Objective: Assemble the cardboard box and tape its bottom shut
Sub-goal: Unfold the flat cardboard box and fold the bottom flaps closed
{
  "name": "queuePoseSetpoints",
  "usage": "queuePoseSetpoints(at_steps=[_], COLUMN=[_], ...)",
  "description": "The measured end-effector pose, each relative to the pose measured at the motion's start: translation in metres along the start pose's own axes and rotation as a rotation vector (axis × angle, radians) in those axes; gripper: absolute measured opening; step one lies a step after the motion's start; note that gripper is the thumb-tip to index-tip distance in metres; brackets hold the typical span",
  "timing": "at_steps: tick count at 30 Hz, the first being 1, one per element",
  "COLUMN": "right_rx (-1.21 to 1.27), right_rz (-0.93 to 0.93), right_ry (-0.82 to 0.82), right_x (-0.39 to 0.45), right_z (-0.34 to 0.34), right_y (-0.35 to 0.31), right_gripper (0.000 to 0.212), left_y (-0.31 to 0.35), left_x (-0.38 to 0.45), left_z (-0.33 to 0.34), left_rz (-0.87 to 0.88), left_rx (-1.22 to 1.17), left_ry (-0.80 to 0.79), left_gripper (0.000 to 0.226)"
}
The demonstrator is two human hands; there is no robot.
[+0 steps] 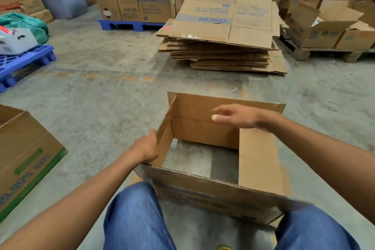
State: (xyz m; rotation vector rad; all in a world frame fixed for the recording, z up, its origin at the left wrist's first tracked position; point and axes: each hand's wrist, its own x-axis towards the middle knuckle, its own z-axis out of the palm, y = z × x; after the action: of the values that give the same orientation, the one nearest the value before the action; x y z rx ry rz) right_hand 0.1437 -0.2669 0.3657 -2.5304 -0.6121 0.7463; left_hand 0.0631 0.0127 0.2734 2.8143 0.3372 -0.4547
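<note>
Squaring comes first: with the cardboard box (205,134) standing opened on the floor between the knees, the left hand (147,147) pinching its left flap and the right hand (236,116) spread loose above, opposite flaps should fold in level before taping.

box (205,130) — matt corrugated cardboard | floor (97,95) — rough concrete
</note>
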Motion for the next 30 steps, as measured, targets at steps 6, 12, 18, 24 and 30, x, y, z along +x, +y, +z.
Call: queuePoseSetpoints(at_steps=[6,12,18,24,30], right_rx=[-0.228,-0.275,-0.320,-0.455,-0.300], right_rz=[0.290,0.401,0.394,0.347,0.376], right_ry=[0.276,0.261,0.323,0.173,-0.164], right_x=[0.061,0.064,0.071,0.043,0.021], right_z=[0.015,0.054,0.054,0.109,0.176], right_y=[0.081,0.113,0.113,0.114,0.151], right_gripper=[0.068,0.081,0.083,0.059,0.079], left_y=[-0.010,0.005,0.028,0.029,0.020], left_x=[-0.009,-0.005,-0.003,-0.002,0.004], left_z=[0.060,0.082,0.092,0.090,0.048], left_rz=[0.046,0.105,0.088,0.078,0.199], left_rx=[0.003,0.154,0.355,0.377,0.050], left_ry=[-0.211,-0.648,-0.792,-0.830,-0.903], left_gripper=[0.074,0.076,0.072,0.095,0.120])
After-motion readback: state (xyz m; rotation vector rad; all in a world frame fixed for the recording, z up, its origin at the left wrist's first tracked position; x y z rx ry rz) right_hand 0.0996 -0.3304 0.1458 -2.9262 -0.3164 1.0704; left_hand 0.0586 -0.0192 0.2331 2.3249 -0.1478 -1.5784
